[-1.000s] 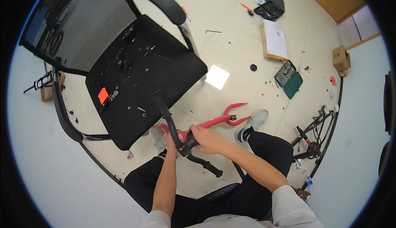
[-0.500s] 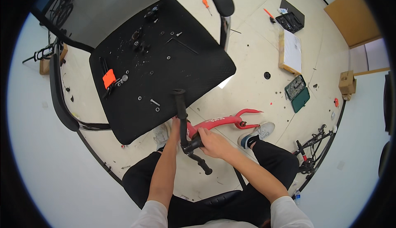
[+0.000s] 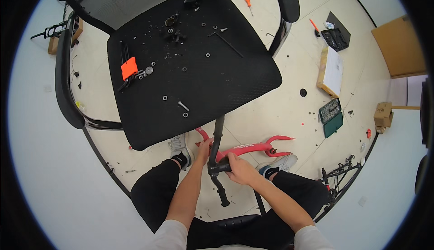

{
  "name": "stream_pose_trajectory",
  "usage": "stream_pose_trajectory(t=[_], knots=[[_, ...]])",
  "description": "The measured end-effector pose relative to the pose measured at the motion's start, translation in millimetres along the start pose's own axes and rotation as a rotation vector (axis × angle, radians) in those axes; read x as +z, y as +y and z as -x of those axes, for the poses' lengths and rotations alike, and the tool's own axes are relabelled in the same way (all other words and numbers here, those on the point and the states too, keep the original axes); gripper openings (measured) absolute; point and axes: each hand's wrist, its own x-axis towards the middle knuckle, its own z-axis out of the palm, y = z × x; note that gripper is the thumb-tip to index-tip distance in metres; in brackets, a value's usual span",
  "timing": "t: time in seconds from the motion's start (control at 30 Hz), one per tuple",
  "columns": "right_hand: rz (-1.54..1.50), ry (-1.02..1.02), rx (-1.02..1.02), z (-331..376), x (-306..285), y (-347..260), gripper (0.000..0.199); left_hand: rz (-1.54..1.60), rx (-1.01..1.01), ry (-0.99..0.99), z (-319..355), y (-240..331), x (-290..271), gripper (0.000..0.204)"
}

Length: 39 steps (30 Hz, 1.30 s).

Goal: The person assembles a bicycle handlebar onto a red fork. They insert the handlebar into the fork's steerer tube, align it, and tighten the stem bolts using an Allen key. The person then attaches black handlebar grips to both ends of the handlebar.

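Note:
A red bike frame [image 3: 246, 149] lies across the floor just in front of my feet. A black handlebar [image 3: 217, 157] stands through its front end. My right hand [image 3: 239, 168] grips the black stem at the middle of the bar. My left hand [image 3: 204, 150] holds the red frame just left of the bar. Above them, a black office chair seat [image 3: 199, 69] carries loose screws, washers, a long hex key [image 3: 228, 42] and an orange-handled hex key set [image 3: 129, 69].
On the floor to the right lie a green bit case [image 3: 331, 116], a flat cardboard box [image 3: 331, 71], a black tool case [image 3: 337, 35], two orange screwdrivers and a small carton [image 3: 383, 114]. Black bike parts [image 3: 337, 177] lie at lower right. The chair's armrests [image 3: 68, 82] flank the seat.
The view has shifted, so the chair now sits higher and more central. My hands stay on the handlebar and red frame; the bar now stands more upright.

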Motion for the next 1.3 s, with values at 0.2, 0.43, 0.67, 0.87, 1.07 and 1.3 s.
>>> stream_pose_trajectory(t=[0.2,0.43,0.67,0.87,1.07,1.3], knots=[[-0.035,0.039,-0.062,-26.8,-15.5,6.3,0.050,0.193,-0.103,-0.072,-8.4,-0.1,-8.3,0.041],[-0.035,0.044,-0.008,-34.9,-22.7,8.1,0.049,0.207,0.018,0.082,102.8,56.9,19.8,0.061],[-0.045,0.022,-0.018,-37.9,-28.8,12.8,0.051,-0.248,0.082,0.152,189.2,70.0,39.7,0.021],[0.008,-0.157,0.236,-72.6,-99.4,131.4,0.056,0.039,-0.018,0.388,182.0,57.7,60.8,0.025],[0.148,0.220,0.530,-141.7,-225.0,286.7,0.044,-0.018,-0.212,0.810,177.5,49.4,68.3,0.025],[0.144,0.547,0.511,-265.1,-306.2,348.0,0.040,0.142,-0.344,0.782,202.6,-18.1,-17.6,0.032]])
